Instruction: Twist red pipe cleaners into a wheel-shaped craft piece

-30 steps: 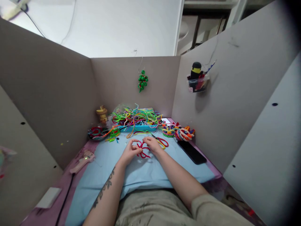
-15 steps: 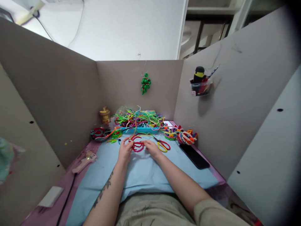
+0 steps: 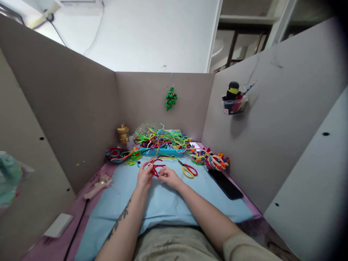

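Between my hands is a piece of bent red pipe cleaners (image 3: 155, 170), with several curved ends sticking out to the right and upward. My left hand (image 3: 145, 175) is closed on its left side. My right hand (image 3: 168, 177) has its thumb and fingers pinched at the lower right end of the red piece. A pair of scissors (image 3: 188, 170) with one yellow and one red handle loop lies just right of my right hand. Beyond my hands a blue tray (image 3: 176, 152) carries a heap of colourful pipe cleaners (image 3: 164, 139).
A glue gun (image 3: 99, 186) lies at the left with its black cord. A black phone (image 3: 225, 184) lies at the right, below braided colourful pieces (image 3: 215, 161). A green frog-like figure (image 3: 135, 156) sits by the tray. Grey panels (image 3: 163, 85) surround the table.
My right hand has moved slightly down and left, from the upper right of the red piece to its lower end. The rounded red shape now looks narrower and turned. The view has tilted up slightly.
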`<act>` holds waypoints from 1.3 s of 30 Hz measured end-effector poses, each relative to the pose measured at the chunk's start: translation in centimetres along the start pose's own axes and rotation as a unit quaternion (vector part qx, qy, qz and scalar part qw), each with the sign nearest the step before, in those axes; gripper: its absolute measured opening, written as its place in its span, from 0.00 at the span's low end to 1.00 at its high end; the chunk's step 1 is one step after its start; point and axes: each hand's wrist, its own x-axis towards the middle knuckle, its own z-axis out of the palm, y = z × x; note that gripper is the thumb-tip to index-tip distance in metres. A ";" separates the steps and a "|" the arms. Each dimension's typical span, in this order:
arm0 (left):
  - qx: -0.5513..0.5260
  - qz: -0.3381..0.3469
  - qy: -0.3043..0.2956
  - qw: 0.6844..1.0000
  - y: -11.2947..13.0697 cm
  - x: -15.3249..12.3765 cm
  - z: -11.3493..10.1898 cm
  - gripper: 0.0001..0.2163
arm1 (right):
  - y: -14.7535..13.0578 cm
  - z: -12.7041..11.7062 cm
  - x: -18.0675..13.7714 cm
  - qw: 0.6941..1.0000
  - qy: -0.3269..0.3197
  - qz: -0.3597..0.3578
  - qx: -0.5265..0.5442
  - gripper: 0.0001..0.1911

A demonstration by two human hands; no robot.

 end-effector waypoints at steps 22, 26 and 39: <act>0.335 0.205 -0.138 0.909 -0.9 -1.4 0.1 0.21 | -2.4 -2.9 0.0 0.980 0.137 -0.047 -0.136 0.06; 0.367 0.224 -0.107 0.897 -0.6 -1.6 0.1 0.20 | -2.1 -3.1 0.2 0.985 0.109 -0.040 -0.129 0.06; 0.445 0.352 -0.087 0.819 -0.5 -1.9 0.3 0.18 | -0.6 -2.1 0.8 0.975 0.166 0.084 0.118 0.11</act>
